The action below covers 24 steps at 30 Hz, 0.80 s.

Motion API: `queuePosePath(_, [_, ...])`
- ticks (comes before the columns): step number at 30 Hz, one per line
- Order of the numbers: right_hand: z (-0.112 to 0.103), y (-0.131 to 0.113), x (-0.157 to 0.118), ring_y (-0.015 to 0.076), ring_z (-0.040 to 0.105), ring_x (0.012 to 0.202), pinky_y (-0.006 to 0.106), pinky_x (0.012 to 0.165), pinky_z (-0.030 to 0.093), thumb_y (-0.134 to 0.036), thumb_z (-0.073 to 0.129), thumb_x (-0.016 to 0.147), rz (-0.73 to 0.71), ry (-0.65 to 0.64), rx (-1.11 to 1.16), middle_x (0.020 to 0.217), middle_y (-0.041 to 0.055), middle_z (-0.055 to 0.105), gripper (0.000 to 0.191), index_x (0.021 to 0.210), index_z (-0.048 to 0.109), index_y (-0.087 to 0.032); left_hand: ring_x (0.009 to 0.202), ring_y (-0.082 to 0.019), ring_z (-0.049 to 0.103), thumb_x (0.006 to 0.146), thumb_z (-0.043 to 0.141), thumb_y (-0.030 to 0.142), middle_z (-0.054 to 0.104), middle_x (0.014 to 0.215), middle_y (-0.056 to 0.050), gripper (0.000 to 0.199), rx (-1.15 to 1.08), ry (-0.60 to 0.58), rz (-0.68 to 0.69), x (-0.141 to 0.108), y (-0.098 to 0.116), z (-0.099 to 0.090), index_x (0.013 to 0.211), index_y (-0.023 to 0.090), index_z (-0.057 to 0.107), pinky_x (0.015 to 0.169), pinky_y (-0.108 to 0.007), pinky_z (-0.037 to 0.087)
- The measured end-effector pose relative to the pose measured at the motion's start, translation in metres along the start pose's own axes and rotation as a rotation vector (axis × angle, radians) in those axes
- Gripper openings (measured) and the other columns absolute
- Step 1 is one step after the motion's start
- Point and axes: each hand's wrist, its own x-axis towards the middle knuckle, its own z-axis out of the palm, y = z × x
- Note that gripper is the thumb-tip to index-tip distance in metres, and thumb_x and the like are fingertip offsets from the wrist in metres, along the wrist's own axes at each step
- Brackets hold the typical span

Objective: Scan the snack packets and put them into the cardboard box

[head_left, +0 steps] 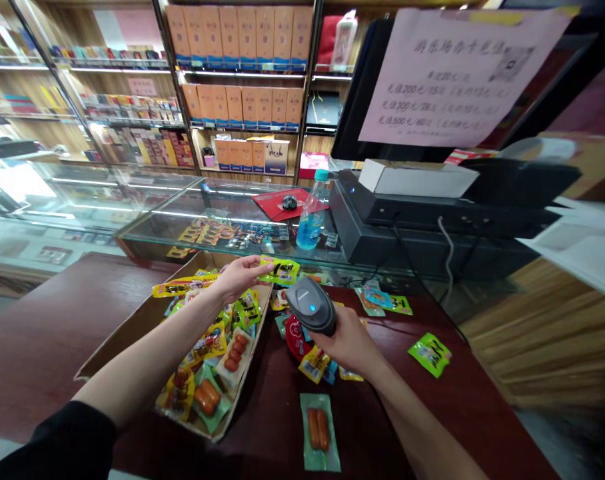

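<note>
Fingers of left hand: pinching green packet, glossy, dark print illegible, near far corner of box. Right hand: closed round grey scanner, blue light lit. Pink sign: figures 200, 300, 500 legible.

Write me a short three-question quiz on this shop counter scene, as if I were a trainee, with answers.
1. True or false: the right hand holds the scanner while the left hand holds a small packet.
2. The computer mouse rests on: A) the cardboard tray; B) the red mat; C) the white box.
3. Fill in: the plastic bottle contains ____ liquid.
Key: 1 true; 2 B; 3 blue.
</note>
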Motion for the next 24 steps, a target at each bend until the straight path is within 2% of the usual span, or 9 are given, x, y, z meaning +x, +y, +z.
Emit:
queuePosePath(4, [0.000, 0.000, 0.000, 0.0234, 0.066, 0.076, 0.029, 0.067, 0.049, -0.021, 0.065, 0.070, -0.004, 0.003, -0.008, 0.083, 0.0054, 0.072, 0.022, 0.091, 0.065, -0.019, 0.075, -0.012, 0.062, 0.062, 0.081, 0.035, 0.069, 0.095, -0.008, 0.038, 0.028, -0.003, 0.023, -0.001, 0.000, 0.001, 0.089, 0.013, 0.069, 0.066, -0.023, 0.050])
queuePosePath(9, [-0.001, -0.003, -0.003, 0.0237, 0.067, 0.080, 0.030, 0.071, 0.050, -0.022, 0.064, 0.071, -0.021, -0.011, 0.000, 0.088, 0.0056, 0.073, 0.024, 0.095, 0.065, -0.018, 0.079, -0.014, 0.064, 0.062, 0.082, 0.034, 0.069, 0.092, -0.007, 0.034, 0.013, -0.024, 0.005, -0.004, 0.001, 0.004, 0.085, 0.013, 0.069, 0.073, -0.027, 0.053])
queuePosePath(13, [-0.009, 0.003, -0.006, 0.0235, 0.067, 0.087, 0.031, 0.076, 0.052, -0.024, 0.066, 0.074, -0.049, -0.030, 0.065, 0.097, 0.0060, 0.072, 0.029, 0.102, 0.065, -0.018, 0.077, -0.013, 0.064, 0.063, 0.081, 0.034, 0.069, 0.090, -0.006, 0.034, 0.054, 0.016, 0.014, -0.017, 0.010, -0.006, 0.087, 0.014, 0.070, 0.071, -0.025, 0.053])
queuePosePath(15, [-0.015, 0.009, -0.006, 0.0236, 0.067, 0.090, 0.033, 0.079, 0.052, -0.026, 0.067, 0.074, -0.060, -0.018, 0.075, 0.099, 0.0067, 0.072, 0.031, 0.104, 0.065, -0.017, 0.076, -0.013, 0.064, 0.063, 0.080, 0.036, 0.069, 0.089, -0.006, 0.034, 0.106, 0.053, 0.030, -0.031, 0.018, -0.022, 0.088, 0.015, 0.070, 0.069, -0.024, 0.053])
queuePosePath(18, [-0.026, 0.017, -0.007, 0.0236, 0.068, 0.092, 0.034, 0.080, 0.054, -0.031, 0.067, 0.075, -0.033, -0.009, 0.079, 0.103, 0.0074, 0.072, 0.036, 0.108, 0.065, -0.017, 0.075, -0.014, 0.064, 0.065, 0.079, 0.041, 0.070, 0.090, -0.007, 0.039, 0.203, 0.135, 0.045, -0.064, 0.034, -0.057, 0.092, 0.015, 0.070, 0.066, -0.023, 0.051])
queuePosePath(22, [-0.042, 0.017, -0.010, 0.0248, 0.069, 0.092, 0.033, 0.077, 0.055, -0.034, 0.068, 0.076, -0.014, 0.043, 0.000, 0.099, 0.0066, 0.073, 0.032, 0.103, 0.068, -0.019, 0.070, -0.014, 0.062, 0.063, 0.077, 0.046, 0.070, 0.092, -0.009, 0.044, 0.355, 0.383, 0.053, -0.116, 0.050, -0.105, 0.092, 0.014, 0.071, 0.055, -0.019, 0.047])
queuePosePath(23, [-0.045, 0.016, -0.011, 0.0254, 0.069, 0.091, 0.033, 0.077, 0.055, -0.035, 0.068, 0.076, -0.017, 0.048, -0.013, 0.098, 0.0067, 0.073, 0.031, 0.103, 0.068, -0.019, 0.070, -0.014, 0.061, 0.061, 0.078, 0.047, 0.071, 0.092, -0.008, 0.044, 0.374, 0.461, 0.068, -0.127, 0.053, -0.114, 0.091, 0.015, 0.071, 0.054, -0.019, 0.046])
queuePosePath(24, [-0.049, 0.015, -0.012, 0.0258, 0.069, 0.091, 0.033, 0.076, 0.056, -0.035, 0.068, 0.076, -0.017, 0.054, -0.024, 0.096, 0.0069, 0.074, 0.031, 0.102, 0.069, -0.019, 0.071, -0.013, 0.060, 0.060, 0.079, 0.047, 0.071, 0.092, -0.008, 0.044, 0.382, 0.491, 0.081, -0.135, 0.054, -0.120, 0.090, 0.016, 0.072, 0.054, -0.018, 0.046])
